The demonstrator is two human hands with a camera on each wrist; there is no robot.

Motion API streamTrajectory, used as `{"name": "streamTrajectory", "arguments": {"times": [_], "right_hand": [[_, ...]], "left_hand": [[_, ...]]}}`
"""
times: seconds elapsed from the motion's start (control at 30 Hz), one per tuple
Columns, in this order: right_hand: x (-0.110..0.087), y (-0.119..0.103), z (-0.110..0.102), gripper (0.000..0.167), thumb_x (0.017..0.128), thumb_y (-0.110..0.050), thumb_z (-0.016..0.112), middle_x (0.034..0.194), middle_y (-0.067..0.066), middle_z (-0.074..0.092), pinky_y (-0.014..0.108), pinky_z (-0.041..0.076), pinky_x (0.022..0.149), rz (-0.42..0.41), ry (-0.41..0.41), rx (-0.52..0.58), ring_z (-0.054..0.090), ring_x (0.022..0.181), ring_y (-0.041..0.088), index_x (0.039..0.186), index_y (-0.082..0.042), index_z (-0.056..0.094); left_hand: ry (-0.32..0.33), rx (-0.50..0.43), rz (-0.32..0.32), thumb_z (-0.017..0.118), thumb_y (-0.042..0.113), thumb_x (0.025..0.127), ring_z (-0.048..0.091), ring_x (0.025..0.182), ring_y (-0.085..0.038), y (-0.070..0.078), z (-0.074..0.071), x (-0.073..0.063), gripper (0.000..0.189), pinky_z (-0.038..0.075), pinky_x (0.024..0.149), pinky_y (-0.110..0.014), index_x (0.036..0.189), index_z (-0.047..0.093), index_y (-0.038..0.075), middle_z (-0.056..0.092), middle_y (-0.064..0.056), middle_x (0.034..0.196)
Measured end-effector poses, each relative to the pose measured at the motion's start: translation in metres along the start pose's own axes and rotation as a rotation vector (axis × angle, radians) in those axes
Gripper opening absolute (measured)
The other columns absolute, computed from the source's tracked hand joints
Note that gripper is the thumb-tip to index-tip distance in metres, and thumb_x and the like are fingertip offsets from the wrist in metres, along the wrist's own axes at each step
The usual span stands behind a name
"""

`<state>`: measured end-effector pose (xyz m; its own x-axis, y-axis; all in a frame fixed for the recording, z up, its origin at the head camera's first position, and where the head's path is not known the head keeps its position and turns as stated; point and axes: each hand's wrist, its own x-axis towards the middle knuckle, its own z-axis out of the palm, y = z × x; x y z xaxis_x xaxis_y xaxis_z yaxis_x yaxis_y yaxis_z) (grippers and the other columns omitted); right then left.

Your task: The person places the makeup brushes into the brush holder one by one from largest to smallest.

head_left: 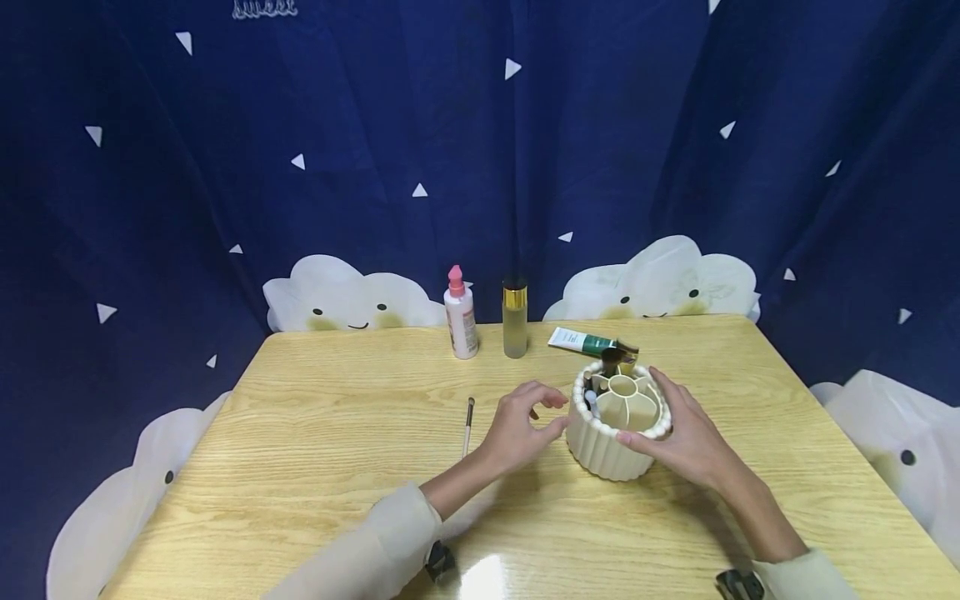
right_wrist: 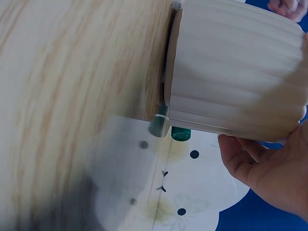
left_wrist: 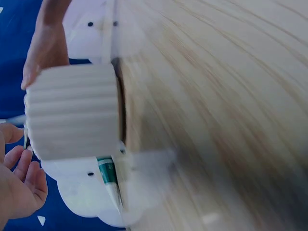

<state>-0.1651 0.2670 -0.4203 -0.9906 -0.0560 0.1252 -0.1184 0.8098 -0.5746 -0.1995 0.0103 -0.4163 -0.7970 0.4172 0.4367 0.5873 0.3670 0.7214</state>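
A cream ribbed makeup organizer (head_left: 609,452) with a beaded rim and petal-shaped compartments stands right of the table's middle. Several makeup brushes (head_left: 611,360) stick up from its far and left compartments. My right hand (head_left: 692,442) grips the organizer at its right side, thumb at the front rim and fingers behind. Just left of the rim is my left hand (head_left: 521,423), thumb and fingers apart, with nothing seen between them. In the left wrist view a dark gap shows under the organizer's base (left_wrist: 77,110). One thin makeup brush (head_left: 468,425) lies on the table left of my left hand.
At the back of the wooden table (head_left: 337,417) stand a white pump bottle (head_left: 461,323) with a pink top and a clear bottle (head_left: 514,325) with a gold collar. A white and green tube (head_left: 581,342) lies behind the organizer. Blue curtain (head_left: 375,150) hangs beyond.
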Motion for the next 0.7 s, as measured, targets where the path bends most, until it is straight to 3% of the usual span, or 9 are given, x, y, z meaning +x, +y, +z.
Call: {"name": "streamTrajectory", "arguments": {"times": [0.4, 0.53, 0.7], "right_hand": [[-0.001, 0.001, 0.000, 0.110, 0.074, -0.060, 0.070, 0.145, 0.028, 0.031, 0.070, 0.035, 0.095, 0.007, -0.002, -0.009, 0.036, 0.129, 0.048, 0.153, -0.017, 0.008], [-0.001, 0.001, 0.000, 0.109, 0.074, -0.058, 0.071, 0.145, 0.029, 0.032, 0.070, 0.034, 0.095, -0.012, 0.006, 0.001, 0.036, 0.129, 0.048, 0.153, -0.015, 0.009], [-0.001, 0.000, 0.000, 0.108, 0.075, -0.056, 0.071, 0.145, 0.029, 0.032, 0.070, 0.034, 0.096, -0.027, 0.013, 0.003, 0.036, 0.129, 0.048, 0.153, -0.014, 0.010]], "left_hand": [[0.021, 0.039, -0.135, 0.067, 0.008, 0.084, 0.068, 0.084, -0.021, -0.043, -0.038, -0.008, 0.013, 0.054, 0.070, -0.021, 0.096, 0.066, 0.004, 0.071, -0.013, 0.092], [0.005, 0.081, -0.190, 0.066, 0.007, 0.085, 0.068, 0.086, -0.026, -0.054, -0.049, -0.010, 0.019, 0.056, 0.071, -0.026, 0.101, 0.065, -0.002, 0.069, -0.018, 0.096], [-0.009, 0.139, -0.310, 0.066, 0.006, 0.083, 0.066, 0.084, -0.027, -0.069, -0.059, -0.015, 0.028, 0.057, 0.074, -0.035, 0.106, 0.062, -0.011, 0.068, -0.021, 0.094]]}}
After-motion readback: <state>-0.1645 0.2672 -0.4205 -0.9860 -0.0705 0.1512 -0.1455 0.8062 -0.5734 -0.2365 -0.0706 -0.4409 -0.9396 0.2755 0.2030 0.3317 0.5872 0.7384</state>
